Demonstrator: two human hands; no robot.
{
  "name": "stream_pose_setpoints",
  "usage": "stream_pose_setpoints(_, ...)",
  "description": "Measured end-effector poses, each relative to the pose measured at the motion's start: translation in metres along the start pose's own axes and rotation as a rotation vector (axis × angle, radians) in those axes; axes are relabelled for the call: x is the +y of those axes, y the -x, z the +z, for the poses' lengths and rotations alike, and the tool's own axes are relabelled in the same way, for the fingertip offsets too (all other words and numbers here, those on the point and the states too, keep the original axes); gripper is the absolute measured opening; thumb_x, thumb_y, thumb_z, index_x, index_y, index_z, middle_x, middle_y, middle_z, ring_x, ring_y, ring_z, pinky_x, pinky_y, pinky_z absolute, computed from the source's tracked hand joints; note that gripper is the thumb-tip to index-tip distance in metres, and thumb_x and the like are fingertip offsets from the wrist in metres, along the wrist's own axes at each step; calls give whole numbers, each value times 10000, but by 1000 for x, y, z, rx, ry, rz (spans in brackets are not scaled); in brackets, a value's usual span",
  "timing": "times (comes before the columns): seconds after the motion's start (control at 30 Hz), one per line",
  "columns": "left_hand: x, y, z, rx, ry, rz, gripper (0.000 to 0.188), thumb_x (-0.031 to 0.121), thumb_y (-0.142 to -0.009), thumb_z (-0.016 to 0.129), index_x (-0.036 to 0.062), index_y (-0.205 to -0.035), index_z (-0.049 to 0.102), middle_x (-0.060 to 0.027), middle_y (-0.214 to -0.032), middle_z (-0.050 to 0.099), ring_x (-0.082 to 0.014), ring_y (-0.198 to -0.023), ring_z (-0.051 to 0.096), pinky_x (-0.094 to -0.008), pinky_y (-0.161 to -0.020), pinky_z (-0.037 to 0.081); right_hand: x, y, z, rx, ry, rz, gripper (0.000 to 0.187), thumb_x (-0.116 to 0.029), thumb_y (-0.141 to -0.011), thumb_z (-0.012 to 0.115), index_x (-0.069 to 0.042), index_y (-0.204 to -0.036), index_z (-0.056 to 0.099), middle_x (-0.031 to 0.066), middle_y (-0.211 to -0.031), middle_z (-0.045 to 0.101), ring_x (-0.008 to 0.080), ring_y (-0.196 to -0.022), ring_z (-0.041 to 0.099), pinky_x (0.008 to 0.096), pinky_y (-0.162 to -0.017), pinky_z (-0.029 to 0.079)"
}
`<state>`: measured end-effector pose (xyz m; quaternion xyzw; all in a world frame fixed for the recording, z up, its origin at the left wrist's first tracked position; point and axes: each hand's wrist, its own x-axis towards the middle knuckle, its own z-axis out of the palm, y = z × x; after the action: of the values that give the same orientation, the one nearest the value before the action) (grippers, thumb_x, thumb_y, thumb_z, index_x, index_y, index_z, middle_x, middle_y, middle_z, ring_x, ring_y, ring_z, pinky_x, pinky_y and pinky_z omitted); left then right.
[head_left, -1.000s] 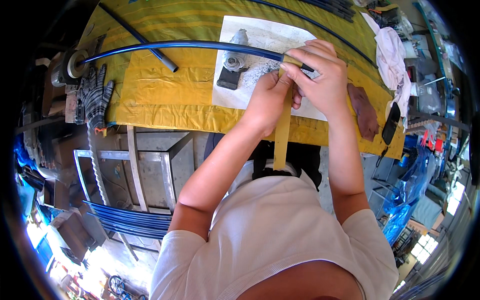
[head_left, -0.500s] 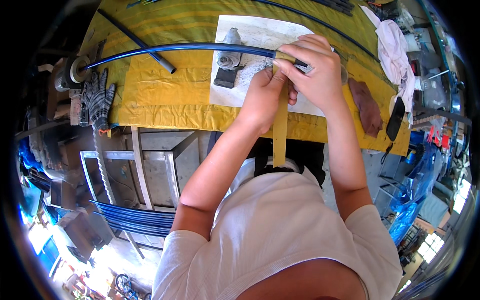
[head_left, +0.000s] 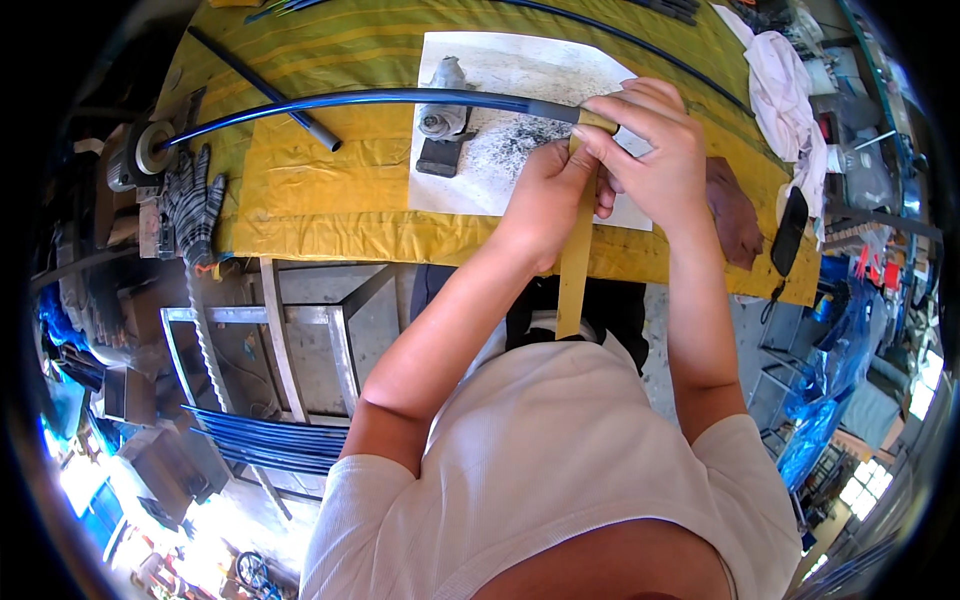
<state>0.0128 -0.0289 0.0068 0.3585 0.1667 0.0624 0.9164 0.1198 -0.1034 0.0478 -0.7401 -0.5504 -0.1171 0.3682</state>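
A long glossy blue rod (head_left: 360, 97) spans the table, its left end at a round machine head (head_left: 152, 148). Toward the right its colour turns dull dark grey. A tan strip that looks like sandpaper (head_left: 573, 280) loops over the rod's right end and hangs down to my lap. My right hand (head_left: 655, 145) pinches the strip around the rod from above, thumb in front. Just below, my left hand (head_left: 545, 195) is closed on the strip; its fingertips are partly hidden. Under both hands lies white paper (head_left: 500, 70) speckled with black dust.
On the paper stand a grey wrapped object (head_left: 441, 115) and a dark block (head_left: 438, 157). A striped glove (head_left: 190, 200) lies left, a brown cloth (head_left: 735, 215) and a black phone-like object (head_left: 790, 232) right. Several blue rods (head_left: 265, 440) rest on a metal frame (head_left: 340, 350) below.
Both hands and the strip have moved right along the rod. More of the dull grey section shows left of the strip, and more black dust shows on the paper.
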Motion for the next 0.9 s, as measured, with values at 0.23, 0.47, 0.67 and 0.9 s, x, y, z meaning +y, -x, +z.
stream_pose_setpoints(0.23,0,0,-5,-5,14,2,279,214,-980,396,-2,-856,521,-62,-719,546,-128,-594,500,-255,-560,433,-1,-1,6,11,2,-7,214,-121,-622,760,-40,-802,678,97,-741,644,266,-768,592,364,-814,433)
stream_pose_setpoints(0.47,12,5,-21,25,26,24,290,250,-978,401,9,-856,505,-66,-701,520,-150,-609,477,-271,-583,407,-9,-13,24,0,-31,-59,187,-99,-620,733,-43,-784,664,84,-708,632,254,-738,591,358,-797,435)
stream_pose_setpoints(0.67,14,5,-25,37,19,32,300,237,-986,378,14,-831,504,-55,-689,526,-134,-590,487,-259,-566,412,-9,-15,31,3,-36,-64,164,-96,-630,717,-44,-774,659,73,-695,625,250,-716,592,353,-781,438)
stream_pose_setpoints(0.9,13,6,-22,48,7,43,298,234,-987,377,19,-819,498,-53,-675,521,-135,-586,484,-260,-563,408,-9,-13,29,5,-25,-69,171,-106,-633,720,-51,-785,665,66,-702,628,249,-734,592,348,-772,440)
